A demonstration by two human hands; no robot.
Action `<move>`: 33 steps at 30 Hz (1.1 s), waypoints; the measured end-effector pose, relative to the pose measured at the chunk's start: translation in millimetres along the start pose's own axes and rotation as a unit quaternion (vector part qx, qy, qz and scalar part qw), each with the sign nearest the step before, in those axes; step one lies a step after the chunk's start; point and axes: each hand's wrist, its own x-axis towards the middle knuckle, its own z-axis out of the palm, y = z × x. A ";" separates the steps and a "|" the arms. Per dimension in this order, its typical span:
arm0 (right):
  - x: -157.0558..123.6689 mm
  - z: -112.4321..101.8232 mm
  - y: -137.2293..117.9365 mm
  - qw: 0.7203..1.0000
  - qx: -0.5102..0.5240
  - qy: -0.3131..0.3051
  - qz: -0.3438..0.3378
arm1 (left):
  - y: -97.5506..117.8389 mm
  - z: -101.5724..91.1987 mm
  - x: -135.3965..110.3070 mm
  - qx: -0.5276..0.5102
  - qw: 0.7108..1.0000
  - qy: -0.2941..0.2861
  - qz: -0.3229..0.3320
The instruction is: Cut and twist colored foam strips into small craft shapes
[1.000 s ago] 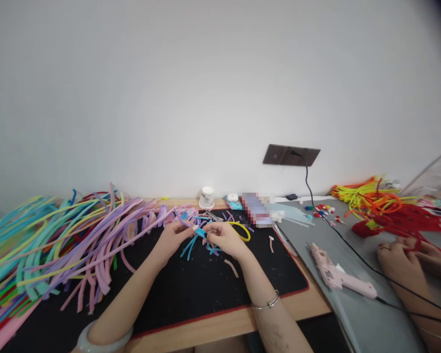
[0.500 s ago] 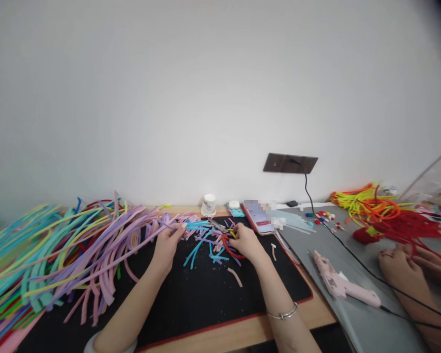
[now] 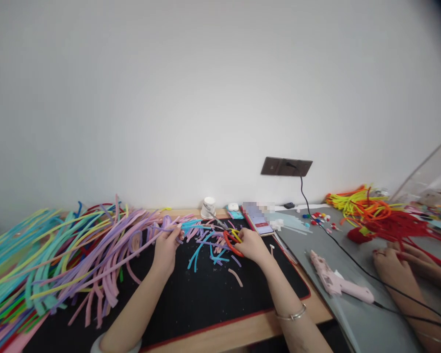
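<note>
My left hand is closed in a pinch on a thin purple pipe cleaner. Light blue pipe cleaners stretch right from its fingertips; whether the fingers grip these too is unclear. In my right hand are scissors with red and yellow handles, their blades pointing up and left towards the blue pieces. Cut pink, purple and blue pieces lie scattered beneath the blades on the black mat. One short pink piece rests apart, nearer to me.
A big heap of long pipe cleaners covers the left side. Along the wall stand a paper cup and a phone. On the right lie a pink glue gun with its cord, small pom-poms, and a co-worker's hands with red pipe cleaners.
My right hand has lifted the scissors from among the cut pieces, and the blades now point up-left. My left hand keeps its pinch nearly in place. The view has shifted slightly.
</note>
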 end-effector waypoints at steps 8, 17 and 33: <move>-52.5 -6.4 -7.3 0.838 0.545 -0.024 0.015 | 2.0 2.6 -0.5 -0.046 0.998 0.033 -0.010; -75.5 -12.0 27.2 0.659 0.723 0.180 0.100 | -0.3 2.9 -0.7 -0.072 0.997 0.021 -0.021; -67.5 -20.6 55.6 0.598 0.693 0.399 0.049 | -0.1 11.4 -11.8 -0.052 0.991 -0.034 -0.120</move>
